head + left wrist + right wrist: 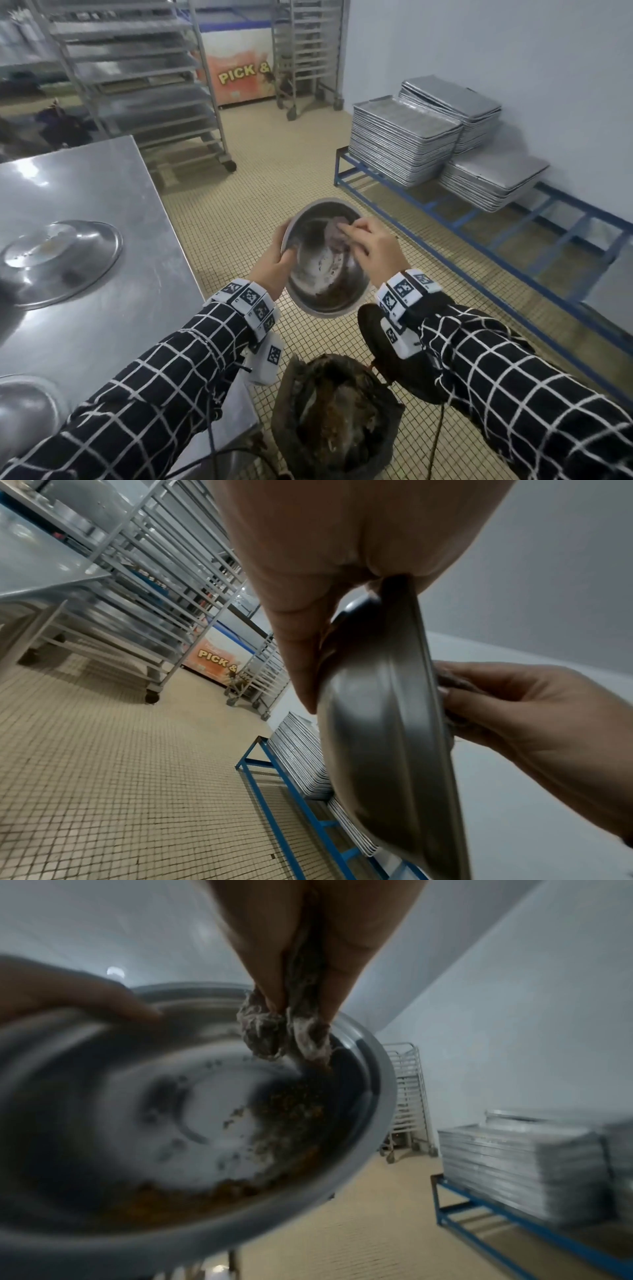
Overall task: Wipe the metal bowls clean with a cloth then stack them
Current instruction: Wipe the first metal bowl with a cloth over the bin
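Note:
I hold a dirty metal bowl point(325, 274) tilted toward me above a bin. My left hand point(274, 267) grips its left rim, thumb inside; in the left wrist view the bowl point(383, 737) shows edge-on under that hand point(308, 615). My right hand point(370, 243) pinches a soiled grey cloth point(337, 233) against the bowl's upper inner wall. In the right wrist view the cloth point(284, 1037) hangs from my fingertips point(270, 999) over the bowl point(192, 1112), which has brown crumbs at its lower side. Two upturned metal bowls, one point(58, 260) mid-table and one point(24, 411) nearer, lie on the table.
A steel table point(102, 335) stands on my left. A dark bag-lined bin point(335, 425) with brown waste sits on the tiled floor under the bowl. Stacked baking trays point(404, 140) rest on a blue frame point(479, 219) to the right. Wheeled racks point(144, 78) stand behind.

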`<state>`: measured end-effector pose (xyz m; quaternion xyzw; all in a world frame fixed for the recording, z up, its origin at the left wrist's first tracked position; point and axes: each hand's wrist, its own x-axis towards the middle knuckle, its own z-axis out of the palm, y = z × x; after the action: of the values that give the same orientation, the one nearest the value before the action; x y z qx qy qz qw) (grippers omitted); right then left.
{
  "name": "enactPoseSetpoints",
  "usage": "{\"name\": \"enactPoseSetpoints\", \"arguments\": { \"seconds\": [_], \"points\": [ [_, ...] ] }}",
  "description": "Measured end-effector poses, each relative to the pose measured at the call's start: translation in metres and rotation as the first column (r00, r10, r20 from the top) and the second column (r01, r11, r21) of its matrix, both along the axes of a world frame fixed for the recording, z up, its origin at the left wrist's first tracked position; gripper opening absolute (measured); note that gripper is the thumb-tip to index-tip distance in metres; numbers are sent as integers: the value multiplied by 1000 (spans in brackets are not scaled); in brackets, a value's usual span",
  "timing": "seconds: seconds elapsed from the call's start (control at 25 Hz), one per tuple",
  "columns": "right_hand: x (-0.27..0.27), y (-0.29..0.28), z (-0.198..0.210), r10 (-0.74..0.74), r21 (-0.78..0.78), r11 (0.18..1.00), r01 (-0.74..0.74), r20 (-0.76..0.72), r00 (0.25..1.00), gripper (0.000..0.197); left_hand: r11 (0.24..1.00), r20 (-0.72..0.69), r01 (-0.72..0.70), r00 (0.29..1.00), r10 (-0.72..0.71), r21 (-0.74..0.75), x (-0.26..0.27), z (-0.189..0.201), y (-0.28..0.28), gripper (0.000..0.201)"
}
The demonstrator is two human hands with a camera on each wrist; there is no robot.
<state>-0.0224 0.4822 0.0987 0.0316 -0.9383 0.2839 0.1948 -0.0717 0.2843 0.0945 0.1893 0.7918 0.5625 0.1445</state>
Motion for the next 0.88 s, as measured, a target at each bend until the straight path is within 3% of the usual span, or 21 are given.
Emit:
{"name": "enactPoseSetpoints", "arguments": {
  "seconds": [0.2,0.28,0.48,0.68,0.76,0.84,0.88],
  "points": [
    [-38,7,-7,-81,196,980,31,252,964,33,997,-91,66,993,-68,-28,-19,20,6,39],
    [-36,9,-20,-99,297,955,12,280,955,34,998,-147,61,987,-63,-14,-25,25,5,36],
    [-29,-2,-58,-60,362,928,-92,388,920,34,995,-320,65,944,-84,-70,-32,17,8,35],
    [-23,-6,-70,-22,253,961,-113,476,879,29,987,-376,20,923,-80,-162,-36,-3,17,39],
    [-17,-5,-63,-1,38,999,-17,425,905,22,989,-340,-2,939,-48,-145,-37,-6,18,39],
    [-17,-5,-46,-56,-231,964,128,296,954,20,997,-281,20,959,-41,-74,-40,-6,14,37],
    [-20,-5,-35,-114,-253,953,164,201,973,22,999,-230,40,972,-41,-10,-40,-3,12,35]
  ]
}}
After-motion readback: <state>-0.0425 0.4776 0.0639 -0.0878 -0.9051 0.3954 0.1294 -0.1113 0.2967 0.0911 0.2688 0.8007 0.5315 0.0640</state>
